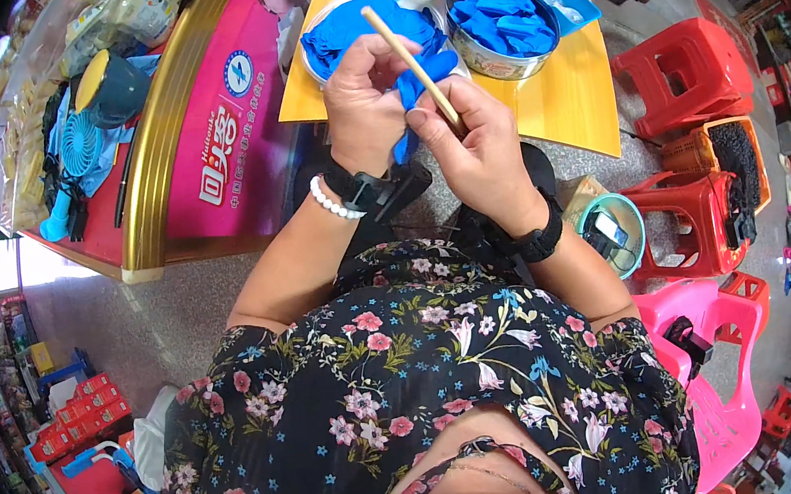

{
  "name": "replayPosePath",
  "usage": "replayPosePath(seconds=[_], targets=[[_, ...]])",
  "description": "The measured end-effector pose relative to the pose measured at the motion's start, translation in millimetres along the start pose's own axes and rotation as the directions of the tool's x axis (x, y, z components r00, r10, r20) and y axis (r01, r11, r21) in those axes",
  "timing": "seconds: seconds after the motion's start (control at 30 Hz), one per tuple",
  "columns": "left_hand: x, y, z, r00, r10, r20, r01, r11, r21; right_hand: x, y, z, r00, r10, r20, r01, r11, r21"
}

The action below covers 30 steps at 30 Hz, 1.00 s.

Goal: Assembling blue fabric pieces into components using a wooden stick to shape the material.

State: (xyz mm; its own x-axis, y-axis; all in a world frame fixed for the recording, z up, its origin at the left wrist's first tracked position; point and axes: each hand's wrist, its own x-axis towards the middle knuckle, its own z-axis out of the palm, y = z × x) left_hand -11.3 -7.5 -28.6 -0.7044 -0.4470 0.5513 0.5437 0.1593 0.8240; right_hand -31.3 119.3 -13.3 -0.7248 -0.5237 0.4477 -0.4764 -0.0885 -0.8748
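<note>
Centrally, seen from above, a person's two bare hands meet over the near edge of a yellow table [558, 118]. The right hand [483, 152] pinches a pale wooden stick [393, 38] near its lower end, between thumb and fingers; the rest of the stick slants up and to the left, clear of the grip. The left hand [364, 108] is curled, its thumb and fingers closed on a soft blue piece [408, 92]; exactly where its fingertips press is partly hidden. This blue piece lies between the two hands, against the stick's middle, with one end reaching right past the stick and another hanging down beside the right thumb. Whether it wraps fully around the stick cannot be told.

Just beyond the hands, a blue heap [369, 28] fills a white dish [439, 13]. To its right stands a round tin [507, 65] full of blue pieces [501, 17], next to a light-blue plastic container [584, 16].
</note>
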Motion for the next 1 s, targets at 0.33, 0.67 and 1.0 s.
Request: replayPosePath(seconds=[0.33,0.67,1.0], targets=[[-4.2,1.4,-4.6,0.882,-0.405,0.238,0.468,0.711,-0.524,9.7,4.4,-14.9,0.969,0.213,-0.125,-0.139,0.89,0.434],[-5.8,-0.4,-1.3,0.967,-0.255,0.003,0.255,0.966,0.034,9.1,8.3,-15.3,0.979,0.205,-0.015,-0.19,0.928,0.32],[-11.7,13.7,-3.0,0.814,-0.549,0.188,0.576,0.806,-0.14,15.2,23.8,-21.6,0.992,0.128,-0.011,-0.129,0.989,-0.069]])
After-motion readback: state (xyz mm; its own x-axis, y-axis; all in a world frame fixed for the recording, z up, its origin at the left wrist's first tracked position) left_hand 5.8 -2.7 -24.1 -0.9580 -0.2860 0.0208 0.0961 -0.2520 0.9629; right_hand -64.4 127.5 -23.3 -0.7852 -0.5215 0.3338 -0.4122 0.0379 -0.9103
